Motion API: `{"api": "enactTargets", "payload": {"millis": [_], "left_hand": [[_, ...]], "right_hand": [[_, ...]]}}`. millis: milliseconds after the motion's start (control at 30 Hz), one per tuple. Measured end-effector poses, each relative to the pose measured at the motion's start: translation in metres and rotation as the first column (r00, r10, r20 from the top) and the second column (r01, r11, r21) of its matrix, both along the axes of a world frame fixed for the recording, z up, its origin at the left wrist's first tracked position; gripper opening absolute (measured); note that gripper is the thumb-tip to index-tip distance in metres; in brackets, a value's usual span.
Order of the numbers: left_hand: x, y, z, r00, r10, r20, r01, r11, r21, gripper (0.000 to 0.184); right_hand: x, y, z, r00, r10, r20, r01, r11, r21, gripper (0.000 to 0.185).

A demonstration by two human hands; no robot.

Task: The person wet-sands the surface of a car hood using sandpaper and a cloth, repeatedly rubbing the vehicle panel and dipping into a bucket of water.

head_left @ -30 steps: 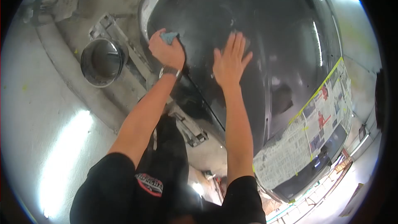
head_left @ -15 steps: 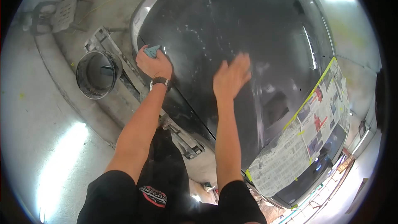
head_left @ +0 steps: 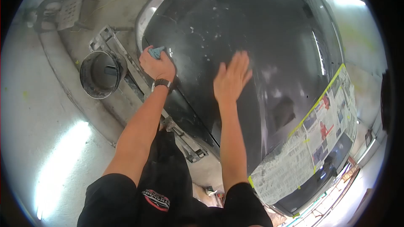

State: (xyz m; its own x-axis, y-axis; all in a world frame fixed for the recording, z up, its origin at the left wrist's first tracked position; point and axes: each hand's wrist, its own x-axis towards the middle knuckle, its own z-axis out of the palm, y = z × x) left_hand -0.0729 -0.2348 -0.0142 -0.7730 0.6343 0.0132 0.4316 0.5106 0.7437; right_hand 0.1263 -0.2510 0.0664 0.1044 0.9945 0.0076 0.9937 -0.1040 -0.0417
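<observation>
A dark car hood [head_left: 248, 21] with wet spots and pale smudges fills the middle of the view. My left hand [head_left: 158, 67], with a watch on its wrist, is closed on a crumpled blue-grey cloth [head_left: 156, 52] at the hood's left edge. Over the middle of the hood, my right hand [head_left: 231, 75] is flat with its fingers extended, slightly blurred and holding nothing. Whether its palm touches the surface cannot be made out.
A round bucket [head_left: 100, 75] stands left of the car beside a metal stand [head_left: 122, 52]. Newspaper [head_left: 282, 170] edged with yellow-green tape covers the windshield area. A chair [head_left: 69, 12] is at the upper left.
Compared with a second ago, both hands appear lower in view, and droplets now show on the hood above them. The cloth remains in my left hand; my right hand is still flat.
</observation>
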Motion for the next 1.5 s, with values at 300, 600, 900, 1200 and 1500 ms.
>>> {"api": "enactTargets", "payload": {"millis": [300, 600, 900, 1200, 1500], "left_hand": [[-0.004, -0.003, -0.002, 0.999, -0.034, -0.042, 0.036, 0.999, 0.032, 0.043], [-0.006, -0.003, -0.006, 0.999, -0.017, -0.042, 0.018, 0.999, 0.044, 0.043], [-0.006, -0.003, -0.011, 0.998, 0.006, -0.067, 0.003, 0.991, 0.133, 0.044], [-0.020, -0.003, -0.028, 0.998, -0.056, -0.028, 0.062, 0.959, 0.277, 0.043], [-0.026, -0.003, -0.034, 1.000, -0.014, 0.028, 0.004, 0.939, 0.343, 0.040]], "right_hand": [[0.042, 0.007, 0.030, 0.870, 0.489, -0.066, -0.490, 0.840, -0.231, 0.075], [-0.030, 0.063, 0.001, 0.735, 0.678, -0.021, -0.677, 0.731, -0.089, 0.073], [0.037, -0.118, 0.035, 0.680, 0.709, -0.187, -0.712, 0.577, -0.400, 0.072], [-0.060, 0.033, -0.017, 0.615, 0.786, -0.055, -0.788, 0.612, -0.070, 0.054], [0.020, -0.097, 0.020, 0.564, 0.818, -0.113, -0.784, 0.487, -0.384, 0.064]]}}
